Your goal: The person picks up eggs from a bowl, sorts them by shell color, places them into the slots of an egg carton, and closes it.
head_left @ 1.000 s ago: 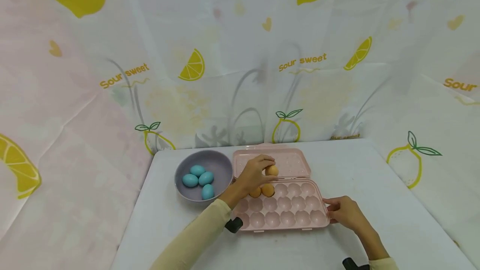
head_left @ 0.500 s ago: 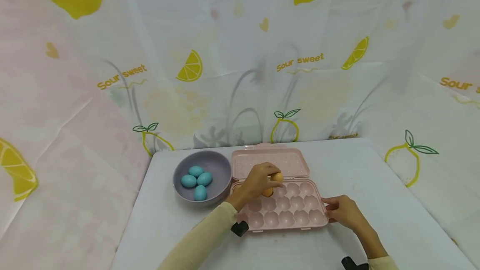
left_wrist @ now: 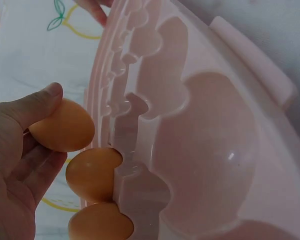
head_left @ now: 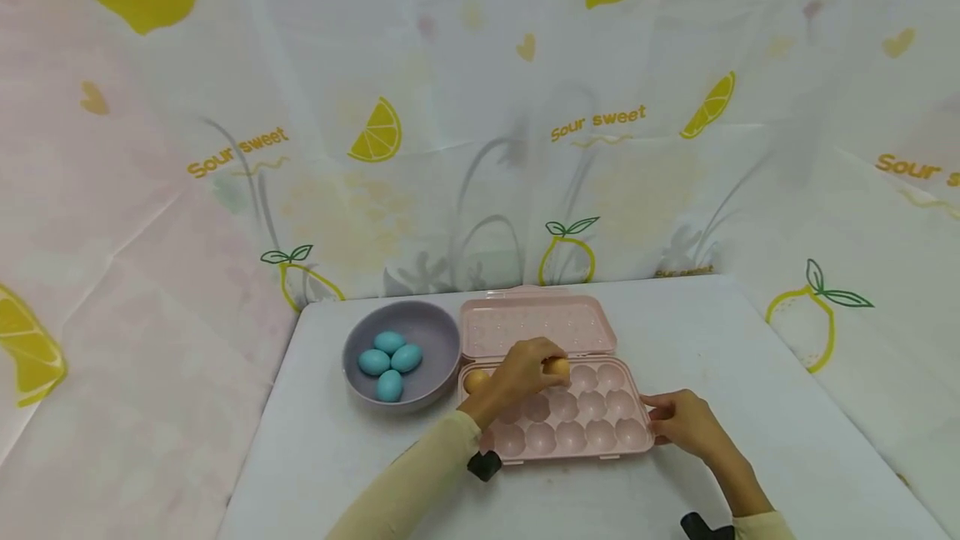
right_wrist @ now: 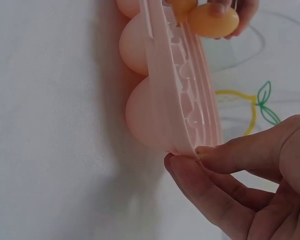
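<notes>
My left hand (head_left: 519,373) pinches a brown egg (head_left: 557,368) between thumb and fingers over the back row of a pink plastic egg box (head_left: 609,450). In the left wrist view the held egg (left_wrist: 65,127) sits just clear of the cups, close beside a brown egg (left_wrist: 92,175) lodged in the back row. Another brown egg (left_wrist: 100,222) lies beyond that one. From the head, one seated egg (head_left: 476,380) shows left of my wrist; the rest of that row is partly hidden. My right hand (head_left: 690,422) pinches the box's right rim between thumb and fingers.
Behind the cups, the box's lid (head_left: 536,325) lies folded back on the white table (head_left: 720,340). A grey-purple bowl (head_left: 437,348) with several blue eggs (head_left: 389,342) stands left of the box. A lemon-print cloth (head_left: 450,65) hangs behind the table.
My left hand has moved slightly right and down toward the box, carrying the brown egg. The lowest blue egg has shifted left in the bowl. My right hand keeps its grip on the rim.
</notes>
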`<action>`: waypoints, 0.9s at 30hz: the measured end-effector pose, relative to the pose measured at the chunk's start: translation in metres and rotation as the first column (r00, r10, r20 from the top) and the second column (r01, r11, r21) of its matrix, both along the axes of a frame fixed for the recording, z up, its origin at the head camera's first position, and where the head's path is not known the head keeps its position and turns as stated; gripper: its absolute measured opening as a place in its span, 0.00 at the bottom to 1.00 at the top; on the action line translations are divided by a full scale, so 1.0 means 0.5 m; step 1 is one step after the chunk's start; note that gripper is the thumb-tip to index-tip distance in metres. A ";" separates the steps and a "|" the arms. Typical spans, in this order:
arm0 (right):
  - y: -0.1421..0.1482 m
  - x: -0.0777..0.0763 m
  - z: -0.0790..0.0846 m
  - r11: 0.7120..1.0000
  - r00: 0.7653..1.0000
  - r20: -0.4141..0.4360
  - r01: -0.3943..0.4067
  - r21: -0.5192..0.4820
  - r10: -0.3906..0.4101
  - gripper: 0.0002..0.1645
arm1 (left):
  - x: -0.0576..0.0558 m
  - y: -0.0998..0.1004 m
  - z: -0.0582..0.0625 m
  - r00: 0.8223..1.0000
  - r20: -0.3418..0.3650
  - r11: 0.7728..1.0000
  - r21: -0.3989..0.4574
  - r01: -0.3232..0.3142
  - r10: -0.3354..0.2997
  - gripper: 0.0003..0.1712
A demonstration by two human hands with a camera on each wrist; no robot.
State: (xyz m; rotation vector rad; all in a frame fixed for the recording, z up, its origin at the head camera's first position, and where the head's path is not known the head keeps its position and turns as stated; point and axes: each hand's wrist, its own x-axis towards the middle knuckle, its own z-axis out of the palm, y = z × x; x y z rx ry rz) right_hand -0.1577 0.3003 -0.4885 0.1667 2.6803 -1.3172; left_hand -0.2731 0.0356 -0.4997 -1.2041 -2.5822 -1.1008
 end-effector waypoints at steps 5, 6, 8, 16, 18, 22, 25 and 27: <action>-0.002 0.001 0.002 1.000 1.000 0.008 0.008 0.017 -0.008 0.26 | 0.000 -0.001 -0.012 1.000 0.014 0.999 -0.043 0.021 -0.021 0.21; -0.003 0.002 0.002 1.000 1.000 0.010 0.009 0.021 -0.009 0.26 | 0.000 -0.001 -0.013 1.000 0.019 0.999 -0.048 0.021 -0.020 0.21; -0.003 0.002 0.003 1.000 1.000 0.012 0.009 0.021 -0.009 0.26 | 0.001 0.001 -0.016 0.999 0.028 0.998 -0.056 0.018 -0.016 0.20; -0.004 0.000 0.000 1.000 1.000 0.013 0.006 0.010 -0.006 0.26 | 0.004 0.008 -0.023 0.999 0.036 0.997 -0.080 0.009 -0.006 0.19; -0.004 0.000 -0.001 1.000 1.000 0.014 0.006 0.011 -0.006 0.26 | 0.004 0.009 -0.023 1.000 0.029 0.995 -0.098 0.005 -0.002 0.17; -0.005 0.000 0.001 1.000 1.000 0.017 0.005 0.017 -0.005 0.25 | 0.004 0.008 -0.025 1.000 -0.012 0.989 -0.145 0.002 -0.004 0.11; -0.005 -0.001 0.005 1.000 1.000 0.019 0.002 0.024 -0.003 0.25 | 0.003 0.009 -0.026 0.998 -0.057 0.983 -0.181 0.014 -0.025 0.07; -0.005 -0.001 0.007 1.000 1.000 0.021 0.000 0.027 -0.001 0.26 | 0.000 0.010 -0.028 0.996 -0.082 0.980 -0.197 0.027 -0.044 0.05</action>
